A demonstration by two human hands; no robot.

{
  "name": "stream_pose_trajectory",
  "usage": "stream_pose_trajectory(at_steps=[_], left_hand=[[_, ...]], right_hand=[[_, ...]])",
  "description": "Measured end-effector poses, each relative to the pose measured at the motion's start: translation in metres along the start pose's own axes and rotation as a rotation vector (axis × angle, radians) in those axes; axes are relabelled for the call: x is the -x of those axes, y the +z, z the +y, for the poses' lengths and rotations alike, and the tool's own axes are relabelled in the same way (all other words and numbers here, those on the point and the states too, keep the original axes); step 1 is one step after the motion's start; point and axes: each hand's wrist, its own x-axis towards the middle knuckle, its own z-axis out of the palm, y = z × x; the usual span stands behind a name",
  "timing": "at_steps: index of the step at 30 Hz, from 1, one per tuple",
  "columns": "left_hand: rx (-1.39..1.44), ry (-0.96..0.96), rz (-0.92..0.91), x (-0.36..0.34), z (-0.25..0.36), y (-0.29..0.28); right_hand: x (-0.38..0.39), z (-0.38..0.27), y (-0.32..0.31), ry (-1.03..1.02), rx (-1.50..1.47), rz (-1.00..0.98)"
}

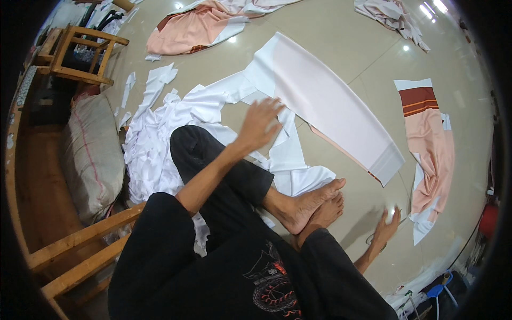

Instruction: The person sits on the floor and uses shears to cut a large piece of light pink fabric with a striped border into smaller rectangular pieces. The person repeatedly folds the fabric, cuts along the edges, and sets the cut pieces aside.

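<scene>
My left hand [260, 124], slightly blurred, is open with fingers spread at the near-left edge of a long pale pink cloth panel [333, 101]. White cloth borders the panel, and its near right end shows a narrow reddish-brown stripe. My right hand [386, 224] is low over the tiled floor on the right, its fingers apart. Thin dark parts show on both sides of this hand; whether they belong to a tool under it I cannot tell. A heap of crumpled white cloth [154, 138] lies left of my left hand, with white pieces reaching toward my bare feet [314, 208].
A peach cloth with a maroon striped band [426, 144] lies at the right. More peach cloth [197, 29] and a pale bundle [389, 18] are farther off. On the left are a wooden stool [88, 53], a stuffed sack [93, 154] and wooden rails [88, 234].
</scene>
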Motion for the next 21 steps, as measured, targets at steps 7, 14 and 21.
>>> stream_pose_trajectory(at_steps=[7, 14, 21], left_hand=[[-0.204, -0.064, -0.202, 0.033, 0.05, 0.023], [-0.056, -0.245, -0.239, 0.068, 0.055, -0.021], [0.051, -0.355, 0.194, 0.005, 0.039, -0.025]], right_hand=[[-0.077, -0.127, 0.093, -0.547, 0.048, -0.137], [-0.118, -0.057, 0.078, -0.565, 0.055, -0.073], [-0.139, -0.009, 0.053, -0.468, -0.011, -0.052]])
